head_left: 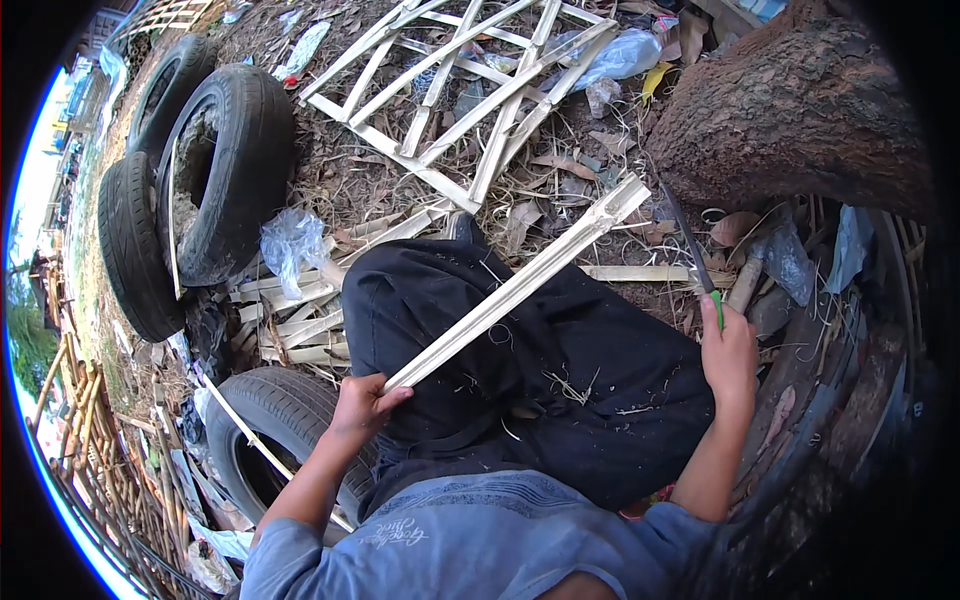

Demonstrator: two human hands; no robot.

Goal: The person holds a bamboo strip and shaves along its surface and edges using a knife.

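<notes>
A split bamboo strip slants across my lap, pale and hollowed along its length, with a node near its far end. My left hand is closed round the strip's near end, thumb on top. On the right, my right hand grips the green handle of a knife. Its long dark blade points away from me, beside the strip's far end but apart from it. Thin shavings lie on my dark trousers.
A bamboo lattice lies on the littered ground ahead. Old tyres stand at left, with another tyre beside my left arm. Cut bamboo strips lie by my knee. A thick tree trunk rises at far right.
</notes>
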